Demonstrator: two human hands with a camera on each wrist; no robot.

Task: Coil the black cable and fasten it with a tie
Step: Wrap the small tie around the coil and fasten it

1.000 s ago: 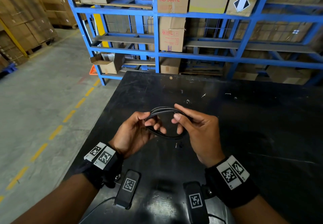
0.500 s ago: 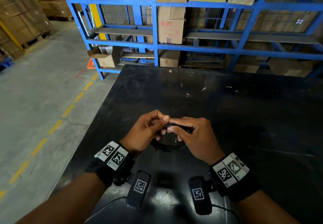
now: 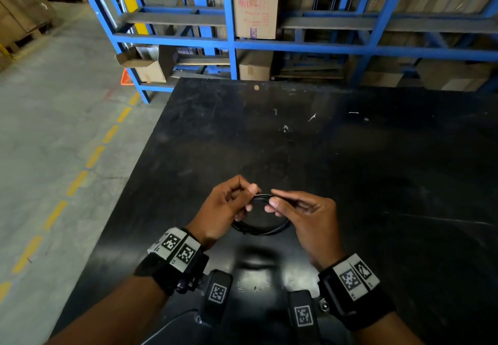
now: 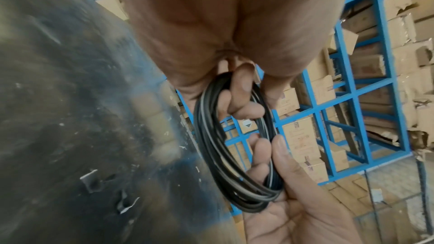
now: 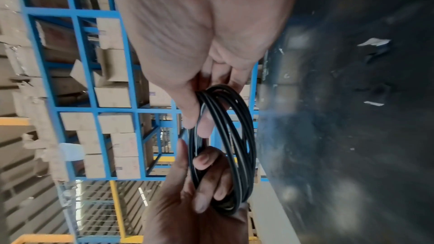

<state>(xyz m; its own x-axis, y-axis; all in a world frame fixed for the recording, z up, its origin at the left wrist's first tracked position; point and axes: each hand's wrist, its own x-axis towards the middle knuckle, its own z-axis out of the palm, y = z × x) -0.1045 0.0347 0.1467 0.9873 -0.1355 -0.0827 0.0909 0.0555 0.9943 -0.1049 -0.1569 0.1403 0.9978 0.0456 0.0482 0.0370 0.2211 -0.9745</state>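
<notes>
The black cable is wound into a small round coil of several loops, held just above the black table. My left hand grips the coil's left side with its fingers curled through the loops. My right hand pinches the right side between thumb and fingers. In the left wrist view the coil hangs between the left fingers and the right hand. The right wrist view shows the coil from the other side. No tie shows in any view.
Small white scraps lie on the far part of the table. Blue shelving with cardboard boxes stands behind the table. Concrete floor with a yellow dashed line lies to the left.
Both hands have brought the coil down and nearer to me, tipping it flatter over the table. The fingers have moved closer together at the coil's far rim.
</notes>
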